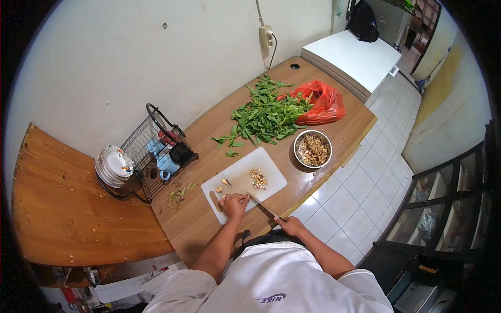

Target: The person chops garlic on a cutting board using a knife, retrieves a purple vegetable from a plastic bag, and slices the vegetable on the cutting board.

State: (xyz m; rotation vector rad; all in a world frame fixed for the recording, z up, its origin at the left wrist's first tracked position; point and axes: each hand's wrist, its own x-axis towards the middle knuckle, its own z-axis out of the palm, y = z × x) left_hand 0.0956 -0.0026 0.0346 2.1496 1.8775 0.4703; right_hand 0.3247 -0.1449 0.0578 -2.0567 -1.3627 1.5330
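Observation:
A white cutting board [242,166] lies near the table's front edge. My left hand [235,206] rests on its near side with fingers bunched, pressing something too small or hidden to make out. In my right hand [291,226] is a knife [267,207], gripped by its handle, the blade's tip pointing at my left fingertips. A small pile of chopped pale pieces [258,178] sits on the board beyond the blade. Nearer the board's handle hole lie a whole pale piece with a purplish tip [226,182] and a smaller piece [218,190].
A steel bowl [297,157] of brownish chopped pieces stands right of the board. Behind are leafy greens [271,115] and a red plastic bag [330,104]. To the left, a wire dish rack [143,136] holds cups, beside stacked plates [112,167]. Trimmings [179,194] lie nearby.

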